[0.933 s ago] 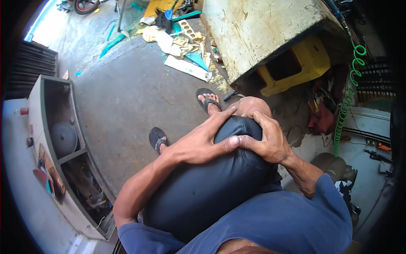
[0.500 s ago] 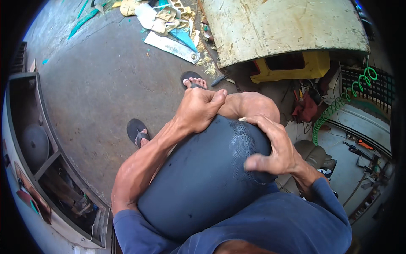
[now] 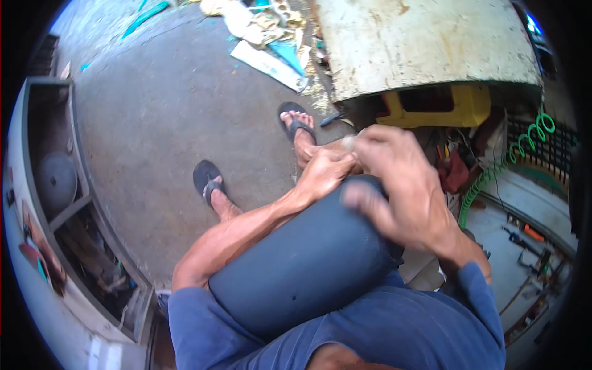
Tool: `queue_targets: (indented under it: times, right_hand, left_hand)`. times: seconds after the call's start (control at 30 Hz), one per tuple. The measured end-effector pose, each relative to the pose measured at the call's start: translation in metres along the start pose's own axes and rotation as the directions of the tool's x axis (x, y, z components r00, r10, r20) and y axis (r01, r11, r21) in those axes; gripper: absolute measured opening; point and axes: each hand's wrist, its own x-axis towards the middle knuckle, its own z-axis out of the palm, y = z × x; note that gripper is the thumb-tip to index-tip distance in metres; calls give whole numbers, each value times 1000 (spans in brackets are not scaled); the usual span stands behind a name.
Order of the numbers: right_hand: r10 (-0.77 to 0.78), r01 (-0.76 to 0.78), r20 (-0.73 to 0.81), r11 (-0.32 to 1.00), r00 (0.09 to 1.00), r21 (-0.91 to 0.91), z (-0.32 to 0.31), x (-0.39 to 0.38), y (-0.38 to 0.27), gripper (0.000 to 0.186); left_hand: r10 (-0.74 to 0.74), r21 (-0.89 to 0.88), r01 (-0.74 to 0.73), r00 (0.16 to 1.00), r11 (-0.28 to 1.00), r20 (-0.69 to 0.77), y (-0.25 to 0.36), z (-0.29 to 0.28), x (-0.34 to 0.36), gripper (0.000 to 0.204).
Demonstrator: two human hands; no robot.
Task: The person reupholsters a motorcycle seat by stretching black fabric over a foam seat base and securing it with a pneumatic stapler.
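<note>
Our L hand: fingers curled, just past far end of black leatherette cushion; can't tell what's pinched. R hand blurred, thumb & fingers apart over same end, nr L. Cushion below R, agst our blue shirt. Step, we'd judge: working that end. Next prob. calls for L steady, R closing in.

So the left hand has gone from spread flat on the black padded piece to curled by its far end, near mid-frame. The right hand is higher up and way blurrier now.
</note>
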Motion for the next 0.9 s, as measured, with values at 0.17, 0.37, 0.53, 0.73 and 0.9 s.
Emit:
queue_targets:
  times: [0.17, 0.37, 0.53, 0.73, 0.9]
  right_hand:
    - [-150, 123, 217, 984, 965, 129, 10, -15, -14, 45]
    - [-73, 37, 223, 986, 972, 161, -3, -46, 2, 41]
    - [-30, -15, 259, 986, 965, 168, -3, -56, 12, 43]
    - [-29, -18, 256, 984, 966, 179, -2, -54, 20, 46]
    - [5, -58, 333, 987, 943, 150, -1, -38, 11, 44]
  left_hand:
    - [-191, 805, 31, 976, 592, 103, 82, -18, -12, 45]
    - [-884, 479, 810, 448, 338, -133, 132, -116, -148, 96]
    - [-812, -32, 811, 584, 584, -13, 125, -63, -175, 83]
    - [-598, 708, 590, 746, 389, -293, 161, -38, -157, 82]
    - [-532, 554, 486, 842, 675, -91, 153, -76, -187, 61]
